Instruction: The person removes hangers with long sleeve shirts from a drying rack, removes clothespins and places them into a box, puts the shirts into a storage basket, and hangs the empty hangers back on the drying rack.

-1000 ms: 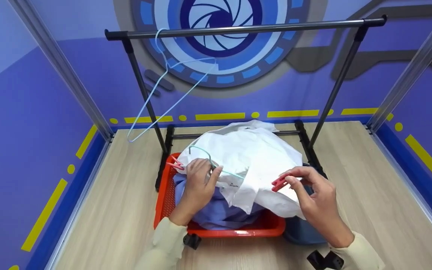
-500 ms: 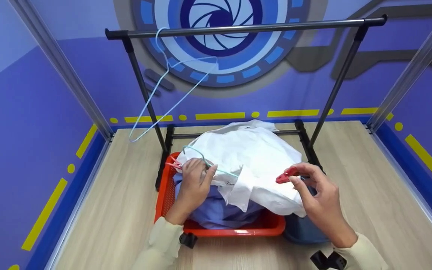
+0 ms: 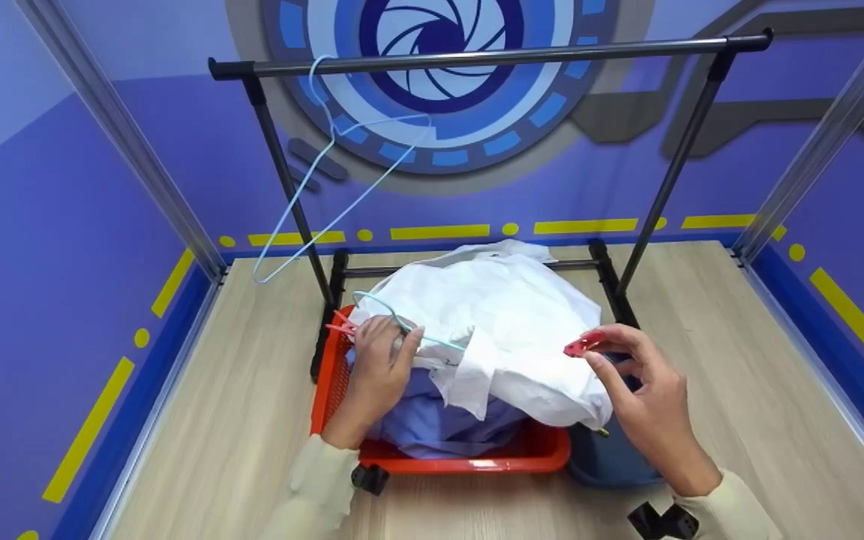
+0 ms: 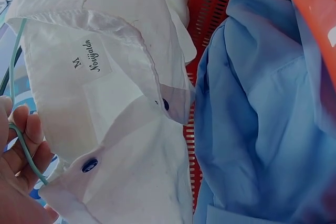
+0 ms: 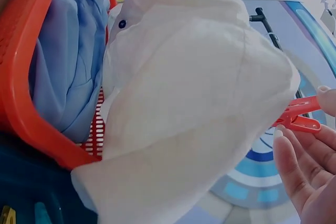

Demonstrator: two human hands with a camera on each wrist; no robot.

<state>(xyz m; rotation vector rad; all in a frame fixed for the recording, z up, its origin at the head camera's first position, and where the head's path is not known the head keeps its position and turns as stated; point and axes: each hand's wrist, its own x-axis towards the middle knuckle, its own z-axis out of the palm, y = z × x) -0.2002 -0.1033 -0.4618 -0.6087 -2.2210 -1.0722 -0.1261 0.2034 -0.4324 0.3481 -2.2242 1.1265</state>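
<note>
Two grips: your left hand (image 3: 378, 358) pinches a thin green hanger (image 4: 27, 156), your right hand (image 3: 651, 397) a red clothespin (image 3: 583, 344).
White shirt (image 3: 492, 300): creased, draped around the hanger, over your perforated red basket (image 3: 469, 466).
Blue cloth (image 3: 453, 427): soft folds inside.

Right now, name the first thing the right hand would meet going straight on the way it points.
The right hand would likely meet the white shirt, its pinched red clothespin leading; whether pin and cloth touch is unclear.
</note>
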